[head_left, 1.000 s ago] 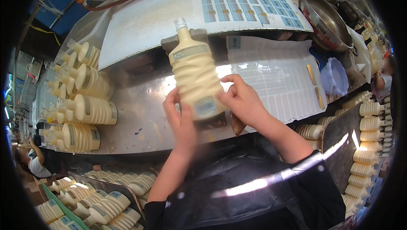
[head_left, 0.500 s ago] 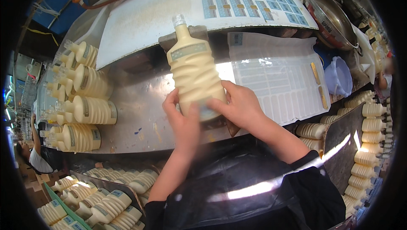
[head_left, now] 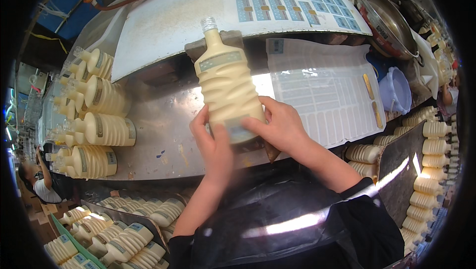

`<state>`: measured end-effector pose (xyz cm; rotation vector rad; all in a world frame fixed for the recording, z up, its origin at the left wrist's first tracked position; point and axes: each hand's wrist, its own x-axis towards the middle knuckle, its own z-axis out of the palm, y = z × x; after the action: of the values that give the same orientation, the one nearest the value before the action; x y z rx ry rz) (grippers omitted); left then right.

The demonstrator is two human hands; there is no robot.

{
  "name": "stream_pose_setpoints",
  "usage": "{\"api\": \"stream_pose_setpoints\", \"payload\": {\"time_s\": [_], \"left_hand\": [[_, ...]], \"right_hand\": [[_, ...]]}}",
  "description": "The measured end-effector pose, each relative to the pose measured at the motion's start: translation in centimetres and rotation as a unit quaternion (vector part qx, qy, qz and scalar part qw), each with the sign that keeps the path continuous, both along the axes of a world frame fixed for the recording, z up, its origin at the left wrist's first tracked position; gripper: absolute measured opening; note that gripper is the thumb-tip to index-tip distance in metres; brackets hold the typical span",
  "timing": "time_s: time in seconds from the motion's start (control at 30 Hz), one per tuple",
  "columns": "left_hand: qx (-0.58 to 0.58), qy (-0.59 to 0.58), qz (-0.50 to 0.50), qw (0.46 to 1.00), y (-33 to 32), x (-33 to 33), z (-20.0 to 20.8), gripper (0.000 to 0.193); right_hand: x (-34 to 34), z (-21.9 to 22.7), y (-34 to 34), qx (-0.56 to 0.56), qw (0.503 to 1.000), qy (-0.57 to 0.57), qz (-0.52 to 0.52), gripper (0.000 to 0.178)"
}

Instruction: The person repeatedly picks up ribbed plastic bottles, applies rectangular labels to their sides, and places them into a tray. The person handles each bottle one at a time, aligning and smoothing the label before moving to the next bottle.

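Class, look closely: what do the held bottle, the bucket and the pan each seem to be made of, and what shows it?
Bottle: glass or plastic, apparently coated satin cream; its top is see-through, but the look leaves open which.
Bucket: likely plastic; smooth, thin-walled, evenly lavender.
Pan: probably metal; its inside has a greyish sheen.

Black sleeves (head_left: pixel 369 222), glossy black apron-like front (head_left: pixel 270 197); bare forearms (head_left: pixel 327 165)

Passage over grey metal worktop (head_left: pixel 161 132) between cream ribbed bottle (head_left: pixel 229 90) and stacked cream bottles (head_left: pixel 110 131), round lilac bucket (head_left: pixel 395 91) obstructing right
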<state>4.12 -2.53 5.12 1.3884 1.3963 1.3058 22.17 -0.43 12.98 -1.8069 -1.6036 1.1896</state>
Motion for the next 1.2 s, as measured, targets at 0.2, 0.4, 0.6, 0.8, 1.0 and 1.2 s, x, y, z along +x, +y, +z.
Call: {"api": "stream_pose_setpoints", "payload": {"time_s": [0.2,0.4,0.6,0.8,1.0,1.2], "left_hand": [[0.058,0.093,-0.013,0.994,-1.3,-0.6,-0.3,0.050],[0.032,-0.082,-0.036,0.996,-0.9,-1.1,-1.0,0.049],[-0.008,-0.093,-0.008,0.996,-0.6,0.2,-0.5,0.053],[-0.011,-0.103,-0.006,0.995,-0.7,0.1,-0.5,0.054],[-0.016,-0.140,-0.006,0.990,-0.6,0.3,-0.3,0.055],[-0.014,-0.083,0.012,0.996,-0.5,0.6,-0.1,0.052]], "right_hand": [[1.4,-1.6,-0.3,0.002,0.999,0.019,0.044,0.062],[0.9,-0.5,-0.4,-0.053,0.995,0.084,0.028,0.061],[0.5,-1.3,-0.8,0.034,0.999,-0.003,0.028,0.066],[0.4,-0.2,-0.6,-0.006,0.999,-0.018,0.037,0.063],[0.4,-0.3,-0.5,-0.013,0.999,0.000,0.029,0.062],[0.1,-0.1,-0.7,-0.002,1.000,-0.005,0.014,0.061]]}}
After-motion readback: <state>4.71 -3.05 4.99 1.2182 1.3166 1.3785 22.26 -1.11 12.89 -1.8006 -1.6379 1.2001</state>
